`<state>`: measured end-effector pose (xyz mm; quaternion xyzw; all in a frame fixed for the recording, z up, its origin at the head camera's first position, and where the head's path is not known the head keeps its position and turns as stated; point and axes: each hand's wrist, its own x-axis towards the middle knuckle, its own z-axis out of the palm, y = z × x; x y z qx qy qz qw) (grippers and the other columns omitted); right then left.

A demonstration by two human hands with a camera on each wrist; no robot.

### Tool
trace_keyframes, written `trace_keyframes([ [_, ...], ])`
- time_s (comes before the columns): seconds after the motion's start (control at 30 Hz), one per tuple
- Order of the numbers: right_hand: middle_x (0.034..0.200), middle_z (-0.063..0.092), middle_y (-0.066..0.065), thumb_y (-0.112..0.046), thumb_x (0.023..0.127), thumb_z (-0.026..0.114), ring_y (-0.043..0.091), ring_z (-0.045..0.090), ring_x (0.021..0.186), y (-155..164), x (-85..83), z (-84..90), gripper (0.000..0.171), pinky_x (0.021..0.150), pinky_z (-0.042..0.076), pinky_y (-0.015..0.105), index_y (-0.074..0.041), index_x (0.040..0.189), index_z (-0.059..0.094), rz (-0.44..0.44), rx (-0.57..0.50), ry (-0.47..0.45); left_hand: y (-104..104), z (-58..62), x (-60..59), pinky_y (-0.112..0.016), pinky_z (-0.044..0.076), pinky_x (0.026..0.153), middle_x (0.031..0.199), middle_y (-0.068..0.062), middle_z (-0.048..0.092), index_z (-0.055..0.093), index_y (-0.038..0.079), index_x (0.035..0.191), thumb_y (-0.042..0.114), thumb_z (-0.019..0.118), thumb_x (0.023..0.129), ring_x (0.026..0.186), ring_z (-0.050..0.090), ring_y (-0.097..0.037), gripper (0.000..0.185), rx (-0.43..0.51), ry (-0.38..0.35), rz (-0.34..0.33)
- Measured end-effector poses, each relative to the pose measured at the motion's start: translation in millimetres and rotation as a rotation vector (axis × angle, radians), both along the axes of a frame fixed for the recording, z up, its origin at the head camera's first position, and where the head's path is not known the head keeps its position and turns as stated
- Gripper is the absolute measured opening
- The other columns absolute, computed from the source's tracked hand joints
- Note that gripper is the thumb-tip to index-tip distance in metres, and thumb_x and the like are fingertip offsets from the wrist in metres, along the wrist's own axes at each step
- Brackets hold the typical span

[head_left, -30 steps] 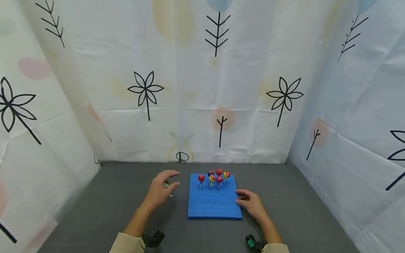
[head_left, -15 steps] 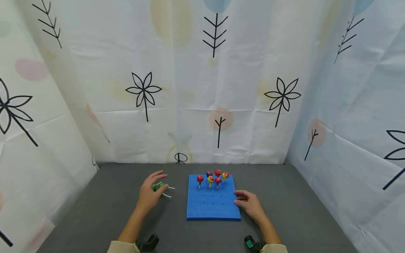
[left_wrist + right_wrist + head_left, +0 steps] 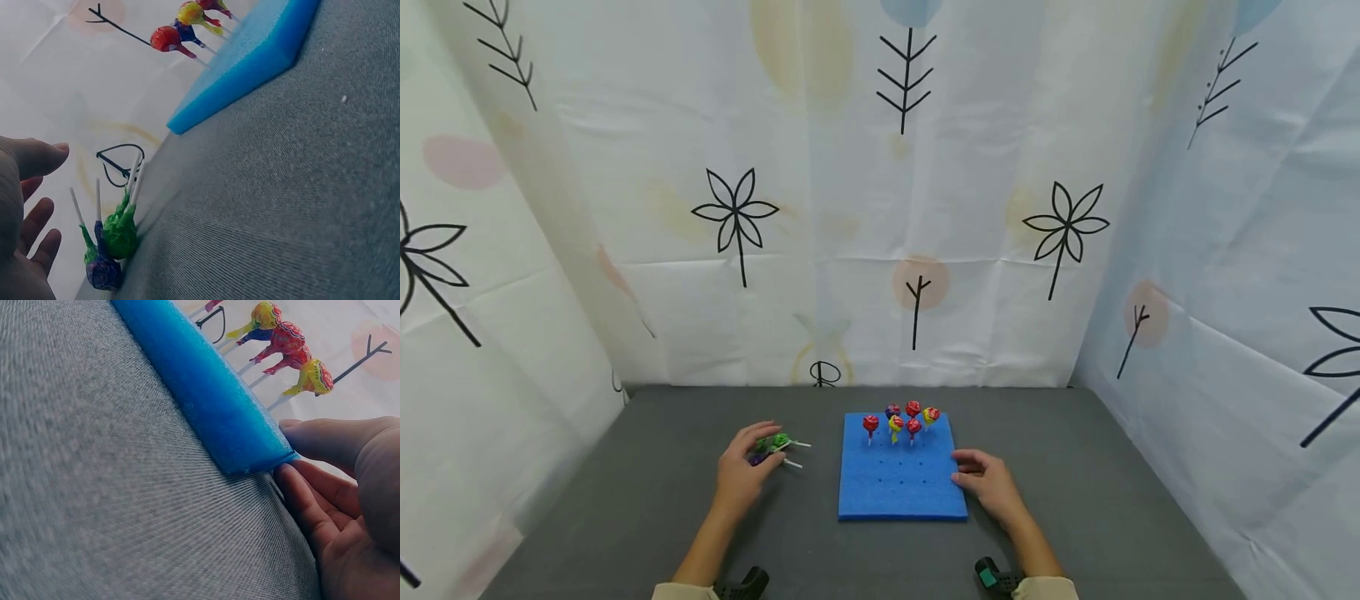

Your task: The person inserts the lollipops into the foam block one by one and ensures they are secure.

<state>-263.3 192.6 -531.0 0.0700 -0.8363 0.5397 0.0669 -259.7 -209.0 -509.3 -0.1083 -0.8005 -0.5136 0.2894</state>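
Several wrapped lollipops lie together on the grey table to the left of the board, among them a green lollipop (image 3: 780, 442) and a purple lollipop (image 3: 103, 273), white sticks towards the board. Beside them is my left hand (image 3: 741, 471), thumb and fingers spread apart around the bunch; the left wrist view shows a gap between fingers and candies. My right hand (image 3: 992, 483) holds the right edge of a blue foam board (image 3: 895, 500), thumb (image 3: 325, 437) at the top edge and fingers against the side. Red, yellow and purple lollipops (image 3: 870, 423) stand upright in the board's far part.
Rows of small holes (image 3: 902, 481) run across the nearer half of the board. Grey table (image 3: 1075, 450) surrounds it on all sides. A white patterned curtain (image 3: 820, 317) closes off the back and both sides.
My left hand has moved left and a little towards me, bringing the green and purple lollipops into sight between its thumb and fingers. The right hand stays at the board's edge.
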Motion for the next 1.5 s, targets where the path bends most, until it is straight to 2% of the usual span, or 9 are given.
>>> trace_keyframes([
  [0.17, 0.11, 0.068, 0.011, -0.002, 0.085, 0.073, 0.025, 0.063, 0.097, -1, -0.1, -0.2, 0.027, 0.08, 0.051, 0.028, -0.001, 0.112, 0.068, 0.007, -0.006, 0.007, -3, -5.8, 0.2, -0.028, 0.044, 0.085, 0.117, -0.014, 0.064, 0.071, 0.002, 0.108, -0.009, 0.08, 0.072, 0.107, 0.057, -0.029, 0.038, -0.032, 0.013, 0.021],
  [0.37, 0.109, 0.068, 0.01, -0.003, 0.085, 0.073, 0.024, 0.063, 0.096, -1, -0.6, -1.1, 0.027, 0.08, 0.051, 0.028, -0.002, 0.112, 0.069, 0.001, -0.001, 0.004, -7, -11.3, -1.4, -0.027, 0.044, 0.085, 0.116, -0.01, 0.065, 0.072, 0.004, 0.105, -0.007, 0.082, 0.071, 0.107, 0.059, -0.028, 0.037, -0.086, -0.02, 0.067],
  [0.6, 0.109, 0.068, 0.009, -0.001, 0.085, 0.073, 0.023, 0.063, 0.096, 0, -1.1, -1.0, 0.027, 0.08, 0.052, 0.029, -0.002, 0.111, 0.069, -0.002, 0.006, -0.001, -11, -16.0, -3.2, -0.041, 0.049, 0.075, 0.106, -0.009, 0.067, 0.073, 0.005, 0.101, -0.007, 0.082, 0.069, 0.09, 0.064, -0.031, 0.035, -0.106, -0.061, 0.145],
  [0.67, 0.108, 0.068, 0.009, -0.001, 0.085, 0.073, 0.023, 0.063, 0.096, 0, -1.1, -0.4, 0.027, 0.08, 0.052, 0.029, -0.003, 0.111, 0.069, -0.005, 0.006, -0.002, -12, -17.0, -3.2, -0.043, 0.049, 0.076, 0.105, -0.01, 0.067, 0.073, 0.005, 0.1, -0.006, 0.083, 0.069, 0.09, 0.064, -0.031, 0.034, -0.125, -0.071, 0.163],
  [0.93, 0.107, 0.068, 0.009, -0.004, 0.084, 0.075, 0.021, 0.063, 0.093, 2, -2.4, -4.8, 0.028, 0.078, 0.052, 0.029, -0.002, 0.111, 0.069, 0.002, 0.004, 0.019, -18, -20.4, -3.2, -0.047, 0.048, 0.079, 0.108, -0.011, 0.066, 0.072, 0.006, 0.103, -0.004, 0.081, 0.071, 0.098, 0.062, -0.03, 0.035, -0.177, -0.164, 0.164],
  [1.13, 0.108, 0.067, 0.011, -0.004, 0.084, 0.074, 0.024, 0.063, 0.094, 2, -1.7, -6.6, 0.028, 0.079, 0.052, 0.031, -0.002, 0.111, 0.069, 0.014, -0.007, 0.021, -24, -24.7, -3.4, -0.04, 0.052, 0.075, 0.105, -0.014, 0.066, 0.072, 0.004, 0.103, -0.004, 0.08, 0.073, 0.095, 0.063, -0.031, 0.032, -0.19, -0.209, 0.177],
  [1.33, 0.107, 0.068, 0.01, -0.003, 0.084, 0.074, 0.024, 0.063, 0.094, 2, -1.3, -6.6, 0.028, 0.079, 0.053, 0.031, -0.002, 0.111, 0.069, 0.003, -0.001, 0.012, -29, -25.8, -3.5, -0.041, 0.052, 0.076, 0.103, -0.016, 0.067, 0.071, 0.003, 0.106, -0.002, 0.08, 0.074, 0.093, 0.065, -0.031, 0.033, -0.196, -0.304, 0.155],
  [1.5, 0.108, 0.067, 0.011, -0.005, 0.085, 0.074, 0.025, 0.063, 0.095, 2, -2.3, -5.4, 0.028, 0.079, 0.053, 0.032, -0.002, 0.112, 0.068, 0.011, 0.012, 0.017, -34, -24.1, -5.5, -0.041, 0.051, 0.077, 0.102, -0.017, 0.069, 0.07, 0.002, 0.108, 0.0, 0.079, 0.076, 0.09, 0.065, -0.03, 0.034, -0.208, -0.349, 0.136],
])
